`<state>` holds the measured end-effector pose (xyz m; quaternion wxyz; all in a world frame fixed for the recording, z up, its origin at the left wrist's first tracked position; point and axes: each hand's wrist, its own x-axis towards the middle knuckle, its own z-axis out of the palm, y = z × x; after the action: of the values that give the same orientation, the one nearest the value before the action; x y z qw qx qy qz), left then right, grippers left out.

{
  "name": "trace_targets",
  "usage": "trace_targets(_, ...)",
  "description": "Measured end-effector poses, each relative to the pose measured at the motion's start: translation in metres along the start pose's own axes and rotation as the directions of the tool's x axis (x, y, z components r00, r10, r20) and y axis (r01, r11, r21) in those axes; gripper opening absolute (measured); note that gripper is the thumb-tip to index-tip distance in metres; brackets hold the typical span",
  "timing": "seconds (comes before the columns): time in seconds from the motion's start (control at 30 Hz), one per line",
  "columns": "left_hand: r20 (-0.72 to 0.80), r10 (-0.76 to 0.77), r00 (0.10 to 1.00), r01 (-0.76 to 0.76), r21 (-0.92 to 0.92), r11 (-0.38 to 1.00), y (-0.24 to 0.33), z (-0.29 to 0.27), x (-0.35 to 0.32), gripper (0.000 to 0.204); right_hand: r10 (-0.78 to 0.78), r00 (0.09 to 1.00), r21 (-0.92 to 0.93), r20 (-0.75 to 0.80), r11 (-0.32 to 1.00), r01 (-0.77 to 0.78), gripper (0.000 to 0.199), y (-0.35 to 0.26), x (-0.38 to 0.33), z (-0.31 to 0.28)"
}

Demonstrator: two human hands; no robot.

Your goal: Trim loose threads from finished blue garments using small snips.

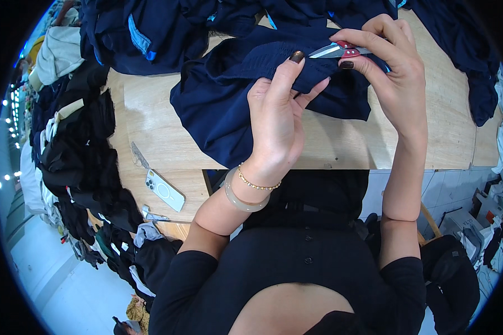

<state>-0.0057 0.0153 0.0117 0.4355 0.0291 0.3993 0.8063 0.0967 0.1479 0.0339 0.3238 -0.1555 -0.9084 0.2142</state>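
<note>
From the head camera, my left hand is raised over the wooden table, its thumb and fingers pinched on a fold of the navy garment, which hangs from my grip and spreads on the tabletop just beyond and below my palm. My right hand sits just beside it, closed around small red-handled thread snips; the blades point toward my left thumb, their tips nearly touching the fold I hold up.

I judge the risk lies in that closeness: the blade tips are right by my left thumbnail, so a slip could nick the finger or cut into the cloth itself instead of a loose thread. If my pinch loosens, the fold could also sag away from the blades.

Well off to the left of my left wrist, a white phone lies on the table, and further navy garments are heaped beyond both hands.
</note>
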Motion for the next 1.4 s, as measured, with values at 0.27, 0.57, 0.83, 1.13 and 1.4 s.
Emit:
trace_targets(0.27, -0.006, -0.034, 0.999, 0.034, -0.020, 0.999, 0.003, 0.000, 0.001, 0.016, 0.013, 0.997, 0.065, -0.072, 0.998, -0.008, 0.025, -0.001, 0.002, -0.004)
trace_targets(0.57, 0.037, -0.157, 0.987, 0.160, -0.098, 0.982, 0.003, -0.003, 0.009, 0.019, 0.400, 0.906, 0.464, -0.135, 0.834, -0.299, 0.032, -0.022, -0.040, 0.014)
trace_targets(0.83, 0.049, -0.127, 0.991, 0.131, -0.093, 0.987, 0.007, 0.001, 0.006, 0.019, 0.320, 0.933, 0.267, -0.164, 0.925, -0.270, 0.031, -0.020, -0.039, 0.022)
trace_targets(1.13, 0.024, -0.060, 0.998, 0.061, -0.053, 0.997, 0.004, 0.002, 0.005, 0.018, 0.224, 0.954, 0.119, -0.199, 0.972, -0.203, 0.028, -0.020, -0.028, 0.024)
trace_targets(1.4, 0.087, -0.072, 0.994, 0.076, -0.043, 0.996, 0.006, 0.004, 0.004, 0.032, 0.441, 0.884, 0.512, -0.157, 0.802, -0.309, 0.022, -0.011, -0.031, 0.028)
